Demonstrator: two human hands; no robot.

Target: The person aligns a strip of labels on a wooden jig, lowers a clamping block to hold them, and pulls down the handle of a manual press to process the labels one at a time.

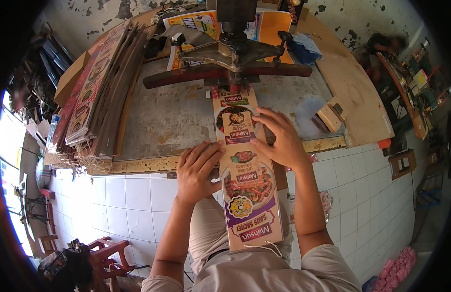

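A long, narrow printed cardboard hanging panel (252, 194) runs from beneath the press toward my lap, its near end overhanging the table edge. It shows pictures of food, and a pale string loop (266, 248) hangs at the near end. My left hand (198, 170) rests against its left edge, fingers stretched out flat and thumb touching the side. Across from it, my right hand (281, 138) lies at the right edge, fingers spread, fingertips and thumb on the printed surface. Over the far end stands the dark metal press head (230, 63), which hides that end.
Stacked printed panels (96, 87) with strings stand on the left of the metal worktable (157, 121). A wooden block (331, 114) sits at right, near a blue plastic packet (305, 48). Colourful printed sheets (271, 29) lie behind the press. A red stool (108, 255) stands lower left.
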